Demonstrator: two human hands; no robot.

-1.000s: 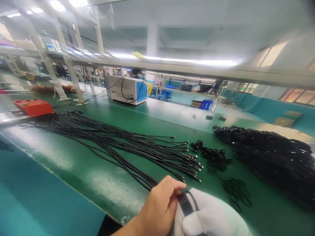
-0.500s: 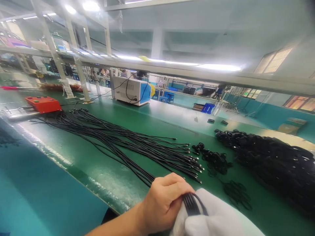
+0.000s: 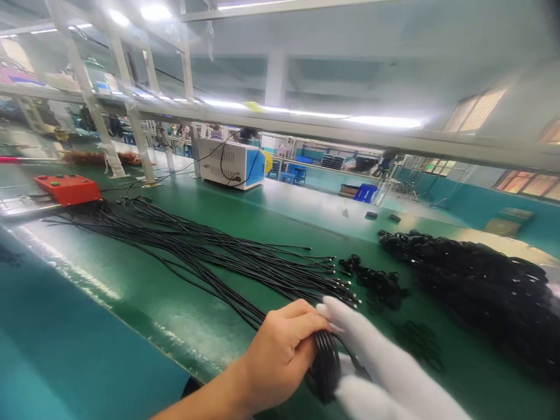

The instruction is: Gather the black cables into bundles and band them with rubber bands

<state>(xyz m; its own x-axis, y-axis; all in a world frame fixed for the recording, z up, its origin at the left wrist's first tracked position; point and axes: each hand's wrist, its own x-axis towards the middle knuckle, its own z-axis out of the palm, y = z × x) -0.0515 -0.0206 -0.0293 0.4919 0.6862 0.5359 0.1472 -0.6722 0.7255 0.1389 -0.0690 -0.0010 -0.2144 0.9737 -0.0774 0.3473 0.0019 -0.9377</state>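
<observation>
My left hand, bare, is closed around a bundle of black cables bent into a coil near the table's front edge. My right hand wears a white glove and is on the right side of the coil. Its upper fingers reach over to my left hand, its thumb is lower down, and a strand of cable passes between them. Long straight black cables run from the left side of the table to my left hand and beside it. Several loose ends show metal plugs.
A big heap of coiled black cables covers the right of the green table. Smaller coils lie nearer. A red box with buttons stands at left, a white and blue machine behind. A shelf rail crosses above.
My gloved right hand has moved up and its fingers have spread along the coil, baring more of it. My left hand has shifted slightly left, still gripping the cables. The view has shifted slightly.
</observation>
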